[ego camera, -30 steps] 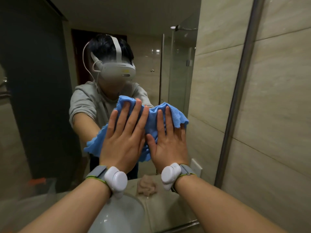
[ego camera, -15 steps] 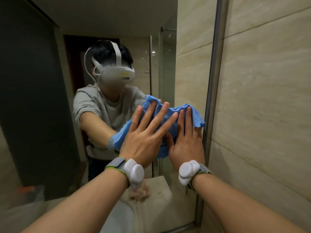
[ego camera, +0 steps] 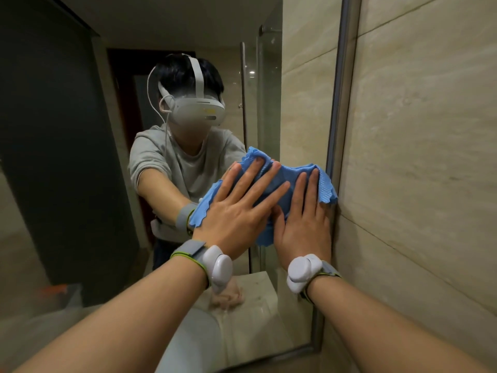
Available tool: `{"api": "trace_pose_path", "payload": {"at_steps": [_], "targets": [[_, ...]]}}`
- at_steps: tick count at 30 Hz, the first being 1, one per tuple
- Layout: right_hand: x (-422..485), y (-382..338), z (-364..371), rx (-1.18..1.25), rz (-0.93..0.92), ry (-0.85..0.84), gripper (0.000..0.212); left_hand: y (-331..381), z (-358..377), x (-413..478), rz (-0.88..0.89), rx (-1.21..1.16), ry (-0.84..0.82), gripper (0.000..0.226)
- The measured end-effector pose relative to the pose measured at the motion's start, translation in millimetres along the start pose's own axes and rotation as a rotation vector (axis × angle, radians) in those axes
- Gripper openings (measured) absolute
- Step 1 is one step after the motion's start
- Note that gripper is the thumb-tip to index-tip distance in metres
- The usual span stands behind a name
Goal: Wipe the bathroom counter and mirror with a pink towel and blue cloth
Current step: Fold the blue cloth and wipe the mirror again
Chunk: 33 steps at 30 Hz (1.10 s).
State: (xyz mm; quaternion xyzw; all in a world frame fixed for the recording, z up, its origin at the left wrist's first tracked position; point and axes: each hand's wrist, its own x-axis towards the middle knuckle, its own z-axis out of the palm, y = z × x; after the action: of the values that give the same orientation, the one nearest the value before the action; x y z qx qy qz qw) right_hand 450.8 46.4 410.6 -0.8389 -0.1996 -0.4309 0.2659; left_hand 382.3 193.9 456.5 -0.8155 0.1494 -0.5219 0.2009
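Observation:
A crumpled blue cloth (ego camera: 291,175) lies flat against the mirror (ego camera: 80,157), near its right metal frame (ego camera: 340,103). My left hand (ego camera: 236,211) presses on the cloth's left part with straight, spread fingers. My right hand (ego camera: 304,224) presses on its right part, fingers straight and pointing up, close to the frame. The cloth's right corner touches the frame. A pink towel (ego camera: 228,298) shows only as a reflection, bunched on the counter below my left wrist.
A beige tiled wall (ego camera: 416,157) meets the mirror frame on the right. Reflected in the glass are a person in a headset, a white basin (ego camera: 188,343), the beige counter (ego camera: 258,313) and a glass shower door (ego camera: 266,103).
Both hands slid the blue cloth to the right across the mirror, from its middle up to the right frame. The fingers stayed straight on the cloth.

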Motion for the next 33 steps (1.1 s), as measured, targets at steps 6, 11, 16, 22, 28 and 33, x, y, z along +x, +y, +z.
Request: {"api": "trace_pose_path", "payload": {"at_steps": [6,11,16,22,28,33], "targets": [[-18.8,-4.4,5.6,-0.027,0.015,-0.033,0.078,0.3,4.7,-18.8,0.019,0.009,-0.009,0.056],[-37.0,-23.6,11.6,0.023,0.014,-0.035,0.075,1.4,1.0,-44.8,-0.029,-0.007,-0.01,0.051],[-58.1,-52.7,25.1,0.004,-0.029,-0.068,0.075,-10.2,-10.2,-86.4,-0.086,-0.006,-0.059,0.053],[-86.6,-78.1,39.7,0.0,-0.051,-0.105,0.078,-20.3,-22.4,-131.9,-0.129,0.001,-0.111,0.057],[-114.6,-98.5,51.3,0.033,-0.117,-0.133,0.081,-27.4,-30.4,-178.1,-0.168,0.023,-0.157,0.059],[-125.6,-130.6,55.5,0.057,-0.242,-0.145,0.083,-42.6,-48.9,-218.2,-0.24,0.06,-0.192,0.06]]}}
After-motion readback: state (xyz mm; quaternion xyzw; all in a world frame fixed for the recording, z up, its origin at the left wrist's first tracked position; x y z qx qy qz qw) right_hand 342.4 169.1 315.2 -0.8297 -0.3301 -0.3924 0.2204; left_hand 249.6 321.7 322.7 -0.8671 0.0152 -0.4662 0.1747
